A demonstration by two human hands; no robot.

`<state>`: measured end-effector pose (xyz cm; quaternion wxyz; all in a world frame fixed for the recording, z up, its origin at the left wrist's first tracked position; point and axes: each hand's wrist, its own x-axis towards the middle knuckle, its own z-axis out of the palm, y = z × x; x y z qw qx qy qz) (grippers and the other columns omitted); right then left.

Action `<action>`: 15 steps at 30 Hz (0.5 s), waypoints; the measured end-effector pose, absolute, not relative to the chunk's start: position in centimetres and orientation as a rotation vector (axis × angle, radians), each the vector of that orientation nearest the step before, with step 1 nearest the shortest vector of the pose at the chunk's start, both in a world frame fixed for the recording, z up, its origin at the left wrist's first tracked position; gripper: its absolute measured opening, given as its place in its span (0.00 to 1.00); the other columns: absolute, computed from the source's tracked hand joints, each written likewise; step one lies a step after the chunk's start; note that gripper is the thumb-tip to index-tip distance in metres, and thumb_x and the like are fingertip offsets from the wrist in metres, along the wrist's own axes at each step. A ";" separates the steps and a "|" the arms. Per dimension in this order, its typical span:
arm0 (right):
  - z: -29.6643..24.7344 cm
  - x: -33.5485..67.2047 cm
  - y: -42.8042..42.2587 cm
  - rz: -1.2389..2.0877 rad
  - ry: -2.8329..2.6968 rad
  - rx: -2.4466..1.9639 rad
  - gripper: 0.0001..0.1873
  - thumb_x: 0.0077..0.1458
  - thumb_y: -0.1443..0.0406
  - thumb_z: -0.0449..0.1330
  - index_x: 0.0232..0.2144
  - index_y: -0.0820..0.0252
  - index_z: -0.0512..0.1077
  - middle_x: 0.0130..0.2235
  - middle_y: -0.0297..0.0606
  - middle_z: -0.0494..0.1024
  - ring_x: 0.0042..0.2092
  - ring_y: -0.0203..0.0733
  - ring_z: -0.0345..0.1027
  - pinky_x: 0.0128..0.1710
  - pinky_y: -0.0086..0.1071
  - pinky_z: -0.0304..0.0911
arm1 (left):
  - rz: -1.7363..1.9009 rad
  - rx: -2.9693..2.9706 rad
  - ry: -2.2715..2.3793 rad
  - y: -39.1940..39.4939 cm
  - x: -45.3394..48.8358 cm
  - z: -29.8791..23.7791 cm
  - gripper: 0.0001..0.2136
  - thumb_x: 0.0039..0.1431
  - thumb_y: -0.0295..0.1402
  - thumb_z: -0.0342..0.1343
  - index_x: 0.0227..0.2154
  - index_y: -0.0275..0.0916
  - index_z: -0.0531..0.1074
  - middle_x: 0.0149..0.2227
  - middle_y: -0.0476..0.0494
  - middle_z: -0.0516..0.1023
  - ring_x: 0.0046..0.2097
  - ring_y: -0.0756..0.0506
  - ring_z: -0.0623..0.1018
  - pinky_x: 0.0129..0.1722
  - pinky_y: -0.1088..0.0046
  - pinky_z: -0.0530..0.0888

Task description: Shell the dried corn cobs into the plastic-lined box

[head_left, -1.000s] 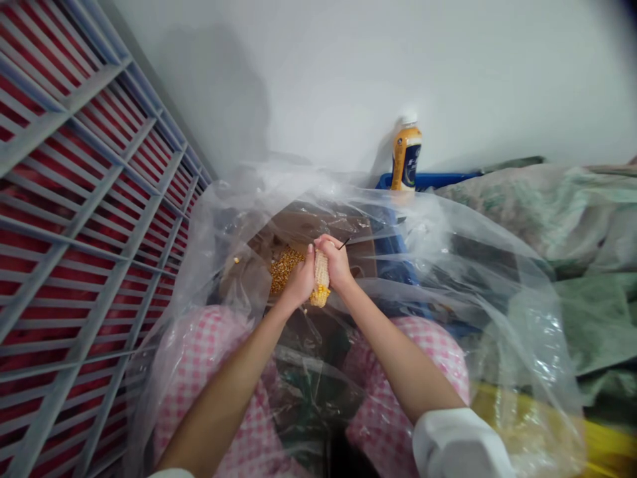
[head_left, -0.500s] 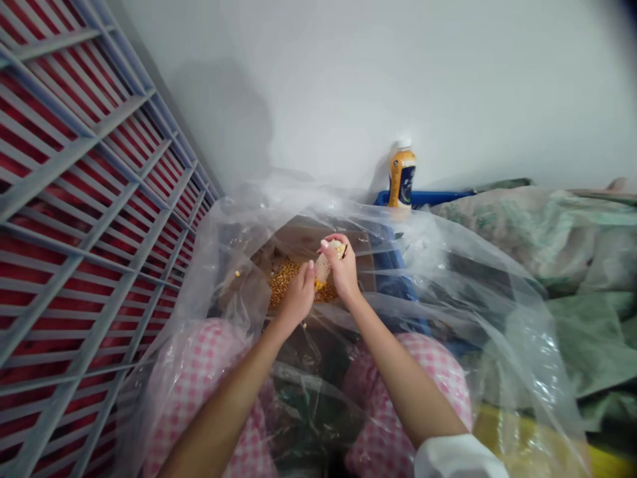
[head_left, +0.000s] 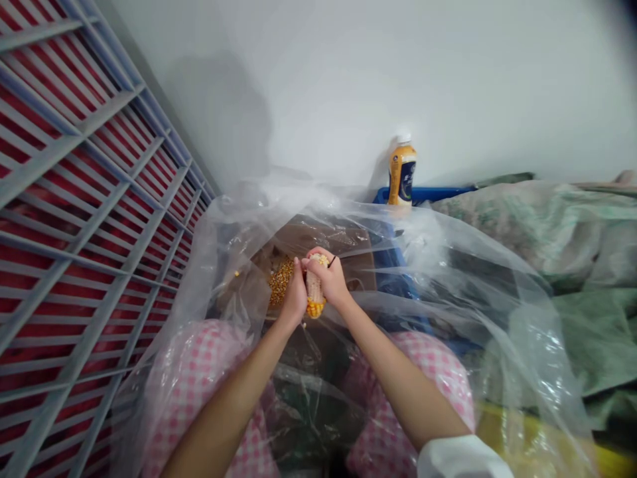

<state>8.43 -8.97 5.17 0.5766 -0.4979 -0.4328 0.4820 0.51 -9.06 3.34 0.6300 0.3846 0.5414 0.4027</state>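
My left hand (head_left: pixel 294 297) and my right hand (head_left: pixel 326 279) are close together, both gripping a partly stripped corn cob (head_left: pixel 314 295). The cob stands nearly upright, pale and bare along most of its length, with yellow kernels left at the lower tip. A thin black object (head_left: pixel 332 261) pokes out from my right hand; what it is stays hidden. Below my left hand, a heap of loose corn kernels (head_left: pixel 280 282) lies on brown cardboard (head_left: pixel 328 236) inside a clear plastic sheet (head_left: pixel 438 265).
A grey rack with red behind it (head_left: pixel 84 199) stands at the left. Pink gingham trousers (head_left: pixel 413 392) lie below my arms. A bottle with an orange label (head_left: pixel 402 174) stands by the white wall (head_left: pixel 398 79), above a blue crate (head_left: pixel 423 194). Green sacks (head_left: pixel 562 226) fill the right.
The cob, tilted to the upper right half a second ago, stands nearly upright again. My hands have come closer together and now cover more of the kernel heap.
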 end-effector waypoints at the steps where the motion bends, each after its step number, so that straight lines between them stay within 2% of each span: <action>1: 5.1 8.4 -9.0 1.145 -1.003 -1.149 0.08 0.42 0.61 0.59 0.23 0.59 0.66 0.21 0.28 0.64 0.23 0.33 0.56 0.25 0.27 0.53 | 0.914 0.853 1.219 -9.0 0.6 3.4 0.26 0.58 0.51 0.35 0.33 0.35 0.71 0.31 0.44 0.77 0.36 0.47 0.76 0.34 0.76 0.69; 4: 4.9 8.5 -9.0 1.188 -0.960 -1.100 0.08 0.41 0.61 0.59 0.22 0.59 0.66 0.20 0.28 0.65 0.23 0.33 0.56 0.24 0.27 0.52 | 0.909 0.806 1.194 -8.9 0.7 3.7 0.26 0.58 0.51 0.36 0.29 0.34 0.71 0.29 0.43 0.77 0.34 0.47 0.76 0.32 0.76 0.69; 15: 4.4 8.3 -9.0 1.197 -0.960 -1.071 0.06 0.39 0.64 0.60 0.20 0.60 0.67 0.19 0.28 0.64 0.22 0.31 0.55 0.23 0.27 0.51 | 0.886 0.724 1.140 -8.9 0.7 3.6 0.26 0.58 0.51 0.37 0.31 0.35 0.72 0.29 0.43 0.77 0.34 0.46 0.76 0.31 0.75 0.70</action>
